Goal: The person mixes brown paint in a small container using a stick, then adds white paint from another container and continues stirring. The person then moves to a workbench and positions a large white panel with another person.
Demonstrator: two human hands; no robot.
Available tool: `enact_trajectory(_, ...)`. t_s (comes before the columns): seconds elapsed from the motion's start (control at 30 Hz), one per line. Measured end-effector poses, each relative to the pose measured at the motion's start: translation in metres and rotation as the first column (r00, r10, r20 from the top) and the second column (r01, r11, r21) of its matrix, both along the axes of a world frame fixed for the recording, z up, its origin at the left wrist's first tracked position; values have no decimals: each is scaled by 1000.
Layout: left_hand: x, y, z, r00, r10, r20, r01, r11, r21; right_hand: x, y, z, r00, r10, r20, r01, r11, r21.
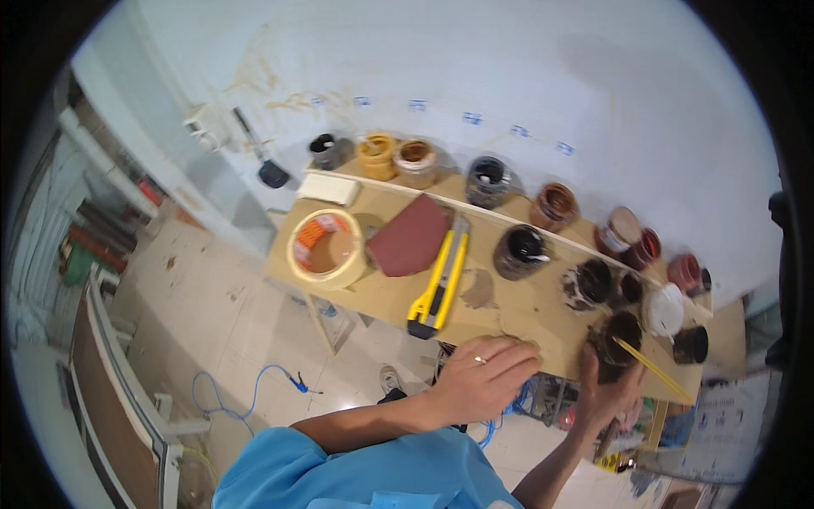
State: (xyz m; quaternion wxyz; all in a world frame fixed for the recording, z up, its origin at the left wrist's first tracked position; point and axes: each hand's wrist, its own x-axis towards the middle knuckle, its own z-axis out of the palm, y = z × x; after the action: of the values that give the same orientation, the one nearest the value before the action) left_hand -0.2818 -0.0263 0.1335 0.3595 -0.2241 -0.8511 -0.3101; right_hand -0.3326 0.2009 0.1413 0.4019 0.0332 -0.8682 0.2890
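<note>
On the right, my right hand (609, 394) grips a dark, paint-smeared jar (606, 339) near the front edge of the wooden bench (398, 295). A thin yellow stick (653, 370) leans out of this jar; its lower end is hidden inside. My left hand (490, 373), with a ring on one finger, lies palm down at the bench edge, fingers stretched and close together. Nothing shows in it, though its underside is hidden. Left of that hand are a yellow utility knife (443, 276), a dark red sheet of sandpaper (411, 237) and a roll of masking tape (358, 263).
Several paint jars stand along the wall, including a yellow one (376, 158) and a black one (487, 182). Another black jar (519, 253) and a white-lidded container (664, 310) are closer. A white block (331, 188) lies at the back left. A blue hose (242, 416) crosses the floor.
</note>
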Motion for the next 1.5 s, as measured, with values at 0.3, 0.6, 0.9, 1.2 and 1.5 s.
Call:
enact_trajectory(0.3,-5,3,-1,1000,-18,7,18,999,-26,2,-3,10,1000,-22,19,20,996,91)
enact_trajectory(0.6,-4,3,2,1000,-14,13,15,997,-82,0,-3,12,1000,9,-17,-8,998,54)
enact_trajectory(0.9,-2,5,2,1000,22,13,-21,995,-102,-2,-1,10,998,-11,-59,17,993,113)
enact_trajectory(1.2,-2,4,3,1000,16,16,-14,994,-111,-1,-2,12,998,-15,-54,21,995,100)
enact_trajectory(1.5,-3,4,3,1000,15,26,-12,994,-105,3,-3,12,1000,-1,3,1,998,57)
